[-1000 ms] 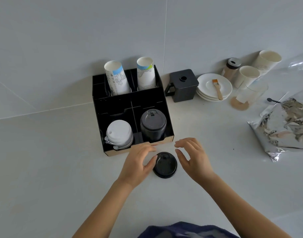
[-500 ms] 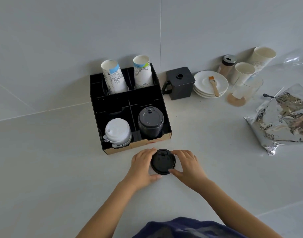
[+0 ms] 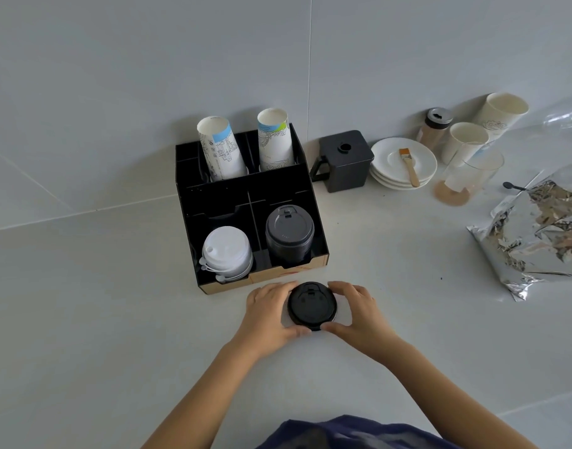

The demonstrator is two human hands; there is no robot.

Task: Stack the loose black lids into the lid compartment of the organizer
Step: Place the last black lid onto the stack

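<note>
Both hands, left hand (image 3: pixel 267 314) and right hand (image 3: pixel 359 314), are clamped on the loose black lid (image 3: pixel 312 305) on the counter (image 3: pixel 100 319), just before the organizer (image 3: pixel 245 196). Its front-right compartment holds a black lid stack (image 3: pixel 289 233), white lids (image 3: pixel 228 251) alongside. Nothing blocks between.

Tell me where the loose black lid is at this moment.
In the head view, the loose black lid lies on the counter just in front of the organizer, below its black lid stack, held between the left hand and right hand.
</note>
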